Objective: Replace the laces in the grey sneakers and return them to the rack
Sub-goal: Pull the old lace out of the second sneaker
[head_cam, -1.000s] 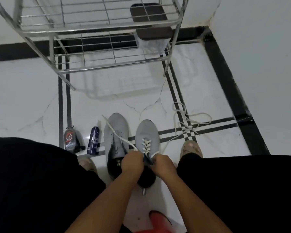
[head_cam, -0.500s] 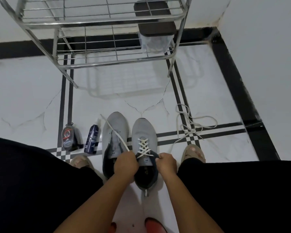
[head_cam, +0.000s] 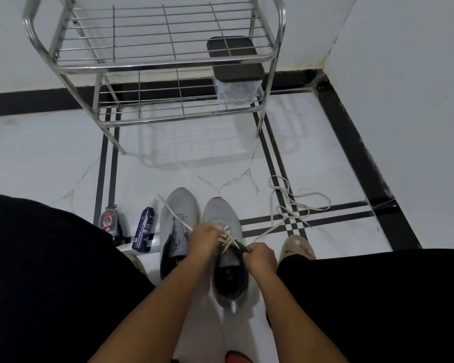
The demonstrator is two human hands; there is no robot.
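Grey sneaker (head_cam: 222, 216): both hands pinching lace (head_cam: 227, 238) ends

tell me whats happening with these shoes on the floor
A person sits on the floor relacing a pair of grey sneakers. Both hands work on the right sneaker: the left hand is on its white lace, the right hand pinches at the tongue. The left sneaker has only a loose lace across it. Another lace lies on the tiles. The metal rack holds no shoes.
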